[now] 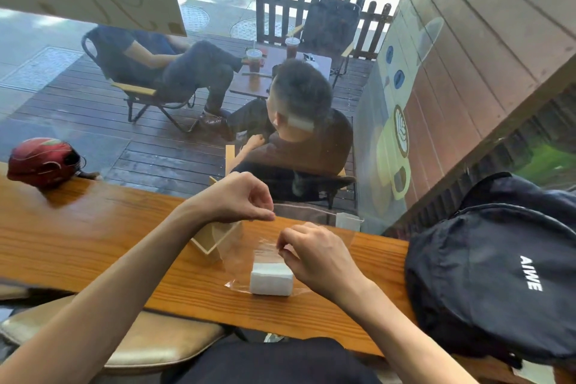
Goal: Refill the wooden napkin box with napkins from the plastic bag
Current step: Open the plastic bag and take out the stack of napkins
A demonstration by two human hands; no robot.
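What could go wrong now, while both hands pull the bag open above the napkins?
1. Both hands, left and right, pinch the thin clear bag; a hard pull may tear it.
2. The napkins stand loose at the bottom of the bag and may tip or spill onto the counter.
3. The box sits tilted just behind the bag; the left hand may knock it.

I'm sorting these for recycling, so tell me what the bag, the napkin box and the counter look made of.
Plastic bag: thin clear film, glossy; the napkins and wood show through it.
Napkin box: pale, seemingly unfinished wood, thin panels, matte.
Counter: orange-brown wood with visible grain, probably varnished, given its sheen.
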